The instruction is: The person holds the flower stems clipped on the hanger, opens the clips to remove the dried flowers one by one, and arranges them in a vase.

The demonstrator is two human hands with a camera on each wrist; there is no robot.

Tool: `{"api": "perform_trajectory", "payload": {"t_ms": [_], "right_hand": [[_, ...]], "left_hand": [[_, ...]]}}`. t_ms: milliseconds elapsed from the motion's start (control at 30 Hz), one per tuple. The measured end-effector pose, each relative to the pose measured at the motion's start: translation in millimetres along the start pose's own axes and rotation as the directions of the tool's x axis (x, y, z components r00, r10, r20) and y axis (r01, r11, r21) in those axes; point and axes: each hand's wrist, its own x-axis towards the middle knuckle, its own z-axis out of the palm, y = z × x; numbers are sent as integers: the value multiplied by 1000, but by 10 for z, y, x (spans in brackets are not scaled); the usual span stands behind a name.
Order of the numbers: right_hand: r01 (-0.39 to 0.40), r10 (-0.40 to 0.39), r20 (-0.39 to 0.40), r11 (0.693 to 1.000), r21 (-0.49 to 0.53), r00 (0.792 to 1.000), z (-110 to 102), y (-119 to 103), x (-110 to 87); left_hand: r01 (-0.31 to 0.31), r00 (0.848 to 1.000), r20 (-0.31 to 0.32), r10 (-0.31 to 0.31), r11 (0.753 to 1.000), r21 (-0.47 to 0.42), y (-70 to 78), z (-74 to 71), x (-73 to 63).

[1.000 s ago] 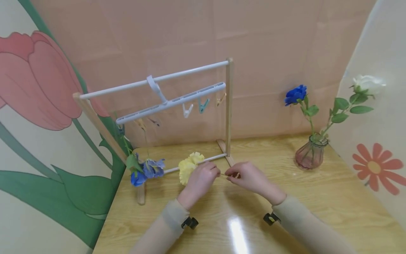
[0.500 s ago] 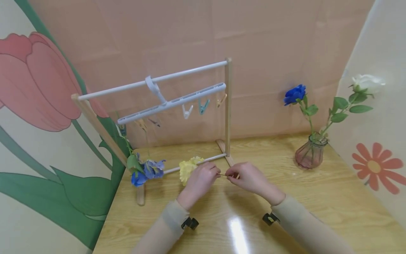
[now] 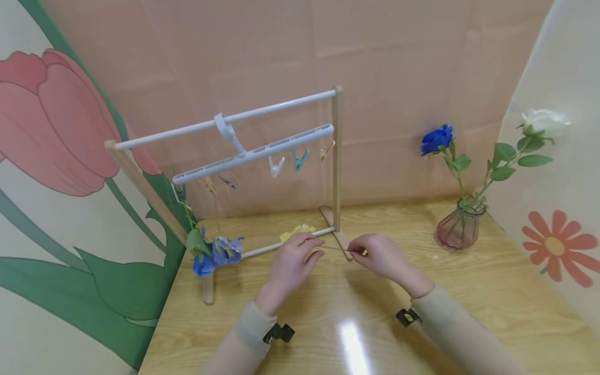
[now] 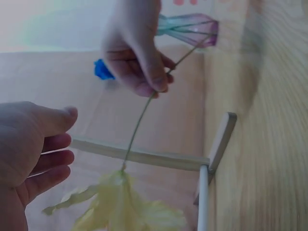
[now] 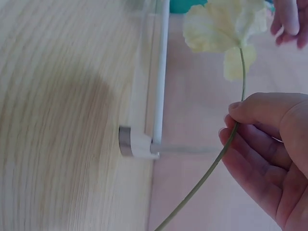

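My right hand (image 3: 382,255) pinches the thin green stem (image 5: 197,185) of a yellow artificial flower between thumb and fingers. In the right wrist view the ruffled yellow flower (image 5: 224,24) sits at the stem's far end, its other end running out of frame. My left hand (image 3: 290,260) is off the stem, fingers and thumb parted with nothing between them, beside the flower. Seen from the left wrist, the bloom (image 4: 118,204) hangs below the right hand (image 4: 137,53). From the head, the left hand covers most of the bloom.
A rack (image 3: 337,166) with white rails and wooden posts stands ahead, carrying a pale blue hanger (image 3: 262,152) with several clothespins (image 3: 300,159). Blue flowers (image 3: 220,254) hang upside down at its left. A pink glass vase (image 3: 458,229) holding a blue and a white rose stands right.
My left hand has let go of the stem and its fingers have spread. The right hand has shifted slightly right and up with the flower, whose bloom has moved up behind the left hand.
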Motion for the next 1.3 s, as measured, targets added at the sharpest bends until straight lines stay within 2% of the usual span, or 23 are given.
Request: {"api": "perform_trajectory", "payload": {"t_ms": [167, 367, 533, 700, 800, 933, 1000, 1067, 1200, 1300], "right_hand": [[-43, 43, -9, 999, 0, 999, -103, 122, -67], [-106, 106, -27, 994, -7, 994, -210, 255, -154], [-129, 130, -49, 992, 11, 990, -276, 355, -217], [-132, 137, -93, 990, 58, 986, -313, 460, -295], [-144, 153, -123, 986, 79, 980, -339, 507, -335], [-144, 158, -175, 985, 91, 972, -383, 536, -375], [-137, 153, -212, 986, 92, 965, -403, 539, -393], [-129, 149, -255, 987, 93, 956, -425, 542, -412], [-149, 178, -328, 982, 112, 928, -485, 547, -457], [-179, 226, -379, 972, 155, 897, -537, 566, -488]], "left_hand": [[92, 989, -105, -107, 985, -143, -36, -73, -12], [178, 958, -171, -229, 946, -269, -154, -128, -72], [201, 932, -219, -288, 916, -348, -236, -150, -130], [211, 911, -257, -322, 901, -380, -303, -133, -193], [240, 893, -270, -361, 888, -392, -325, -119, -213], [289, 855, -284, -433, 854, -432, -308, -131, -209], [310, 837, -285, -466, 835, -454, -271, -164, -195], [322, 826, -282, -487, 820, -473, -215, -221, -173], [337, 818, -268, -509, 801, -494, -129, -320, -130], [345, 811, -264, -523, 790, -506, -125, -337, -120]]}}
